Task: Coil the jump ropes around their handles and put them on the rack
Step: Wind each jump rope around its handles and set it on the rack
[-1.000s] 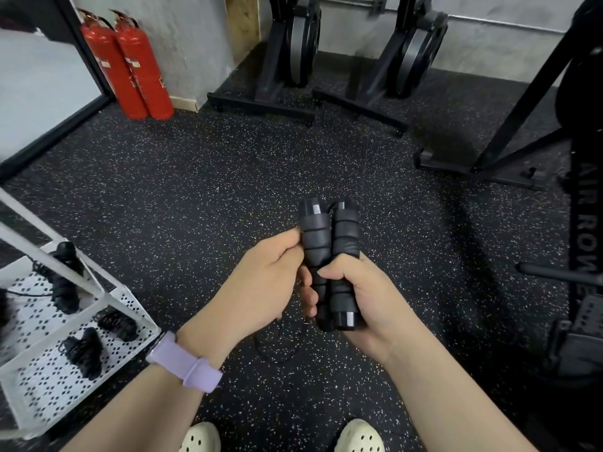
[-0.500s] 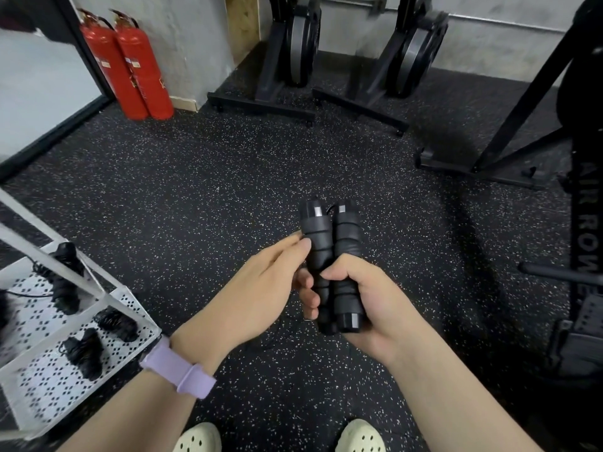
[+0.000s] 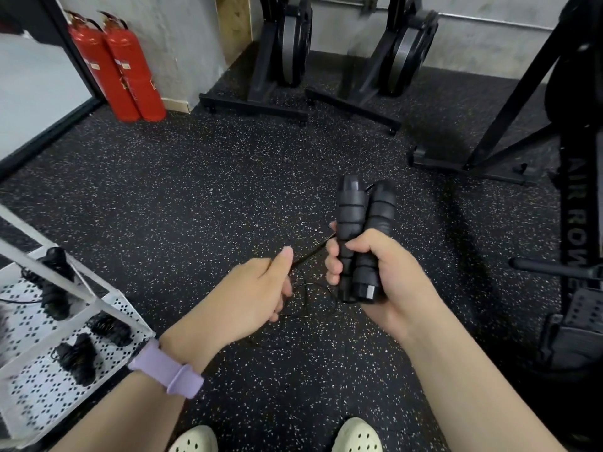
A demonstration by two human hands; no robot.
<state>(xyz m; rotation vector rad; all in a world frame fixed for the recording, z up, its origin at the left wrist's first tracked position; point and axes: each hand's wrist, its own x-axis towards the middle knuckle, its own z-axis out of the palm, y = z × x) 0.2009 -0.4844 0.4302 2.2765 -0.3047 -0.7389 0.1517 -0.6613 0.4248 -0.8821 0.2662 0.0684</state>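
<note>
Now L hand (image 3: 257,288) off handles (image 3: 360,243), pulling rope (image 3: 313,252) taut.

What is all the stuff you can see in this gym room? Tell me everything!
jump rope handles: two, black, side by side in the right hand
rope cord: one, black, thin, from the handles to the left hand, loose loops below
coiled jump ropes: at least three, black, on the rack
rack: one, white, perforated shelf, lower left
fire extinguishers: two, red, against the wall, upper left
rowing machines: two, black, upright by the far wall
floor: black, speckled
watch band: one, lilac, left wrist
shoes: two, cream, bottom edge
hands: left hand pinches the cord; right hand grips the handles
</note>
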